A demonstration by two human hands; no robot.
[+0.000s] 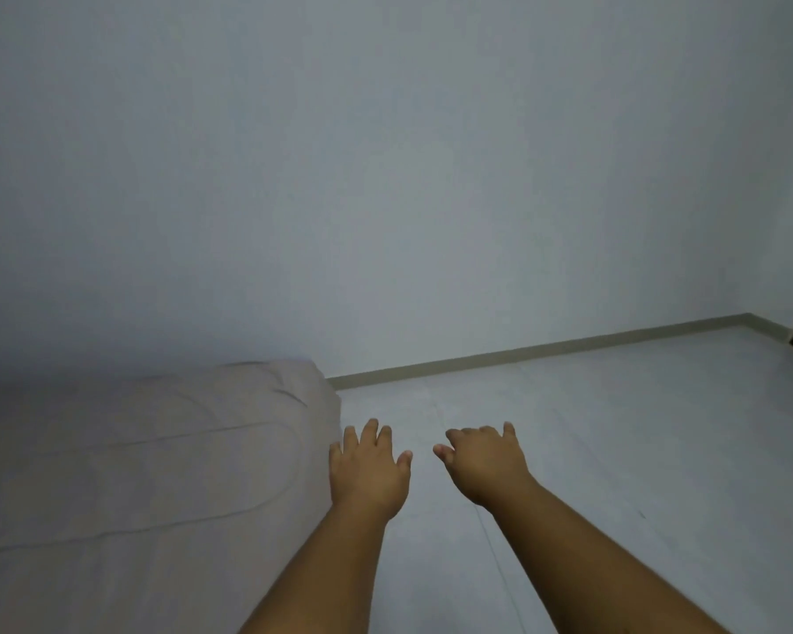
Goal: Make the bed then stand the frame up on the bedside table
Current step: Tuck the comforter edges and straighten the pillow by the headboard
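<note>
Both arms stretched out, left hand [368, 466] beside the bed [147, 473] corner, right hand [484, 462] further off, fingers loose, grasping nothing

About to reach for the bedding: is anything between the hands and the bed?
Nothing visible. The left hand hangs just beside the bed, the right hand over the floor; both are empty.

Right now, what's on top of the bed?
Only a creased beige sheet lies over the bed; no pillow or frame shows on the part in view. The sheet hides whatever is beneath it, and the left forearm covers part of the bed's near edge.
</note>
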